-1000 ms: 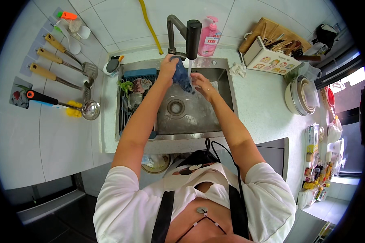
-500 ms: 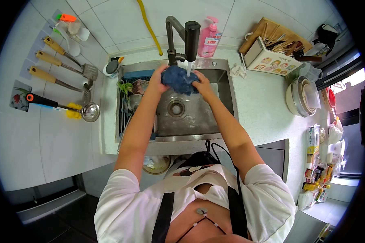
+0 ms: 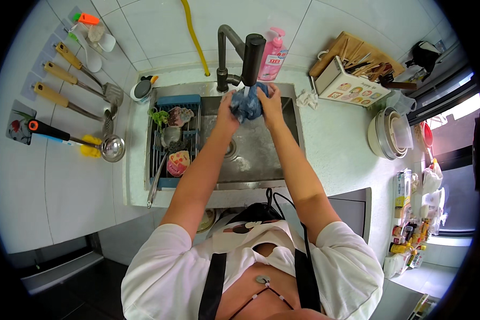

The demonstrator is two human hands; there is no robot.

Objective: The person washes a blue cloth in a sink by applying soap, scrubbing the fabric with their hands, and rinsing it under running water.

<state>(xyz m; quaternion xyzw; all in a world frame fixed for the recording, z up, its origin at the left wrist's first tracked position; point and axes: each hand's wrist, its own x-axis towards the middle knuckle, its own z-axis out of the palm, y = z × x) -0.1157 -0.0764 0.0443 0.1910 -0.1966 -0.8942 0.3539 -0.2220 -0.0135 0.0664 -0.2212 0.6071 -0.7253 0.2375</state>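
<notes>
A wet, bunched-up blue cloth (image 3: 247,108) hangs under the dark faucet (image 3: 253,58), at the far side of the steel sink (image 3: 250,185). My left hand (image 3: 228,113) grips the cloth's left side with bent fingers. On the other side my right hand (image 3: 272,105) is closed on it, fingertips near its top. Water runs from the spout onto the cloth. Below my hands the sink floor is wet, and my left forearm partly covers the drain (image 3: 231,149).
A blue drying rack (image 3: 178,100) with greens, a ladle-like utensil (image 3: 169,137) and a red-and-yellow packet (image 3: 178,163) fills the sink's left side. Behind the faucet stands a pink pump bottle (image 3: 272,58). A white utensil box (image 3: 346,85) and stacked bowls (image 3: 390,133) are at right.
Both hands moved slightly right with the cloth and came closer together, squeezing it into a narrower bundle. More of the drying rack shows beside my left arm.
</notes>
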